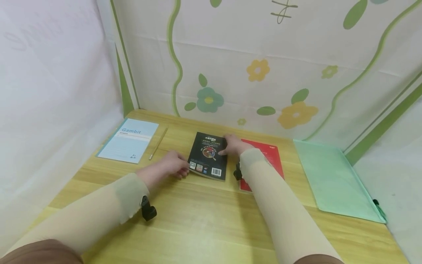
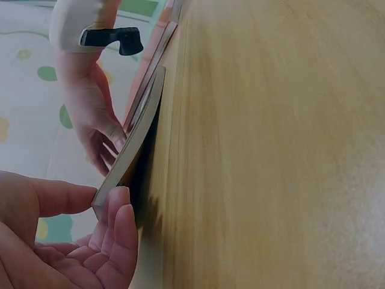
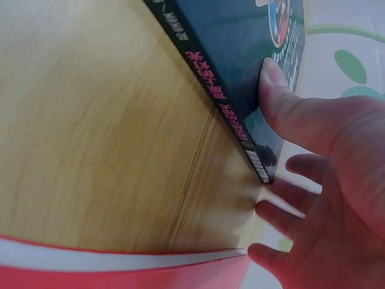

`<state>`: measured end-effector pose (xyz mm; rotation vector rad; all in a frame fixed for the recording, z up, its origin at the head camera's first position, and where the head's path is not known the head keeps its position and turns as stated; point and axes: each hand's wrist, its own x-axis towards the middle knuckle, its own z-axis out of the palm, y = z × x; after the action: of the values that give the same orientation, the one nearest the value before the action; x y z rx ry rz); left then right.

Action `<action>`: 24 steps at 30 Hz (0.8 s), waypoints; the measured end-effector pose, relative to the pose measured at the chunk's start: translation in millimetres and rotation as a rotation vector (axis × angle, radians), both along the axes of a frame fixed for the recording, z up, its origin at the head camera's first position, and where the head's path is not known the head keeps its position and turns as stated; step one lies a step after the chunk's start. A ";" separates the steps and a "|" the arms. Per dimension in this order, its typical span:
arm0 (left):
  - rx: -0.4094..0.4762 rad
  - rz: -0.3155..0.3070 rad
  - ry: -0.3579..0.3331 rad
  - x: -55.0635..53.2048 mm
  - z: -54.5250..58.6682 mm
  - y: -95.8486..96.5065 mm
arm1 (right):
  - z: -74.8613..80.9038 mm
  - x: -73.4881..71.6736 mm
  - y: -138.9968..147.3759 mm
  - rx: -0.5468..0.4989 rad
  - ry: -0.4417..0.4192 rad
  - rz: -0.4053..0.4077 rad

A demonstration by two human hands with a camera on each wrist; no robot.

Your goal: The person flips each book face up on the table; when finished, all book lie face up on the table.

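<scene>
A thin black book (image 1: 207,154) lies on the wooden table with its barcode side up. At its near left corner my left hand (image 1: 173,164) pinches it between thumb and fingers. The left wrist view shows that corner of the book (image 2: 129,150) raised off the table. My right hand (image 1: 234,145) is at the far right corner of the book. In the right wrist view its thumb (image 3: 277,90) rests on the cover, while the other fingers spread past the end of the spine. A red book (image 1: 271,154) lies just to the right, partly hidden under my right forearm.
To the left are a light blue and white notebook (image 1: 126,141) and a pencil (image 1: 159,143) beside it. A translucent green pouch (image 1: 336,179) lies along the right side of the table (image 1: 204,223). Floral fabric (image 1: 230,73) hangs behind the table's far edge.
</scene>
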<state>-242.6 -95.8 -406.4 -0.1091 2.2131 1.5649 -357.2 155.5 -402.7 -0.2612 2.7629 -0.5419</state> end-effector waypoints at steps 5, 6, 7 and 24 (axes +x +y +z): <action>0.003 -0.005 0.020 1.3 -1.5 -0.9 | 2.3 1.8 -1.8 -0.028 0.028 0.014; 0.005 -0.001 0.022 2.2 -1.0 -0.8 | 1.9 1.4 -1.9 -0.034 0.031 0.017; 0.004 0.003 0.026 3.1 -1.5 -0.5 | 1.2 0.8 -2.0 -0.035 0.035 0.019; 0.059 0.042 0.008 7.1 -5.7 4.3 | -4.0 -15.2 12.0 -0.288 -0.020 -0.017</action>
<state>-235.6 -91.5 -412.1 -0.1321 2.1819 1.6545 -372.4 167.5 -406.7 -0.2955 2.6641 -0.9418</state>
